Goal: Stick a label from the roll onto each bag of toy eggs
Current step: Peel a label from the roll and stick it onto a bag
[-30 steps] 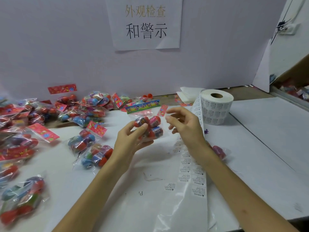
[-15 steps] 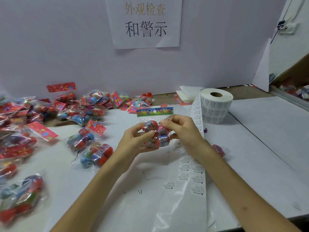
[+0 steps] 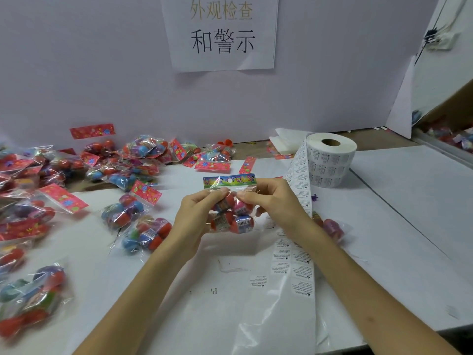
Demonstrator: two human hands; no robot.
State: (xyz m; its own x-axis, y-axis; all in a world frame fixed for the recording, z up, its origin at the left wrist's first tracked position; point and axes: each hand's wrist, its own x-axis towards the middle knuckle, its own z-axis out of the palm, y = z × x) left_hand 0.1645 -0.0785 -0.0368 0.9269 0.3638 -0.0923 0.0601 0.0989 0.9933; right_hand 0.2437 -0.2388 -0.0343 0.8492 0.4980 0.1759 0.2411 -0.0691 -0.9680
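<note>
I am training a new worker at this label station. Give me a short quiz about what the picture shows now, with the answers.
1. True or false: the left hand and the right hand both hold one bag of toy eggs above the table.
2. The label roll stands: A) right of the hands, B) left of the hands, C) in the left hand.
3. Fill in: the loose label strip runs from the roll under the ____ hand.
Key: 1 true; 2 A; 3 right.

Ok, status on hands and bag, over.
Left hand and right hand both pinch the bag of toy eggs, held above table. Label strip runs behind right wrist. Nothing blocking.
</note>
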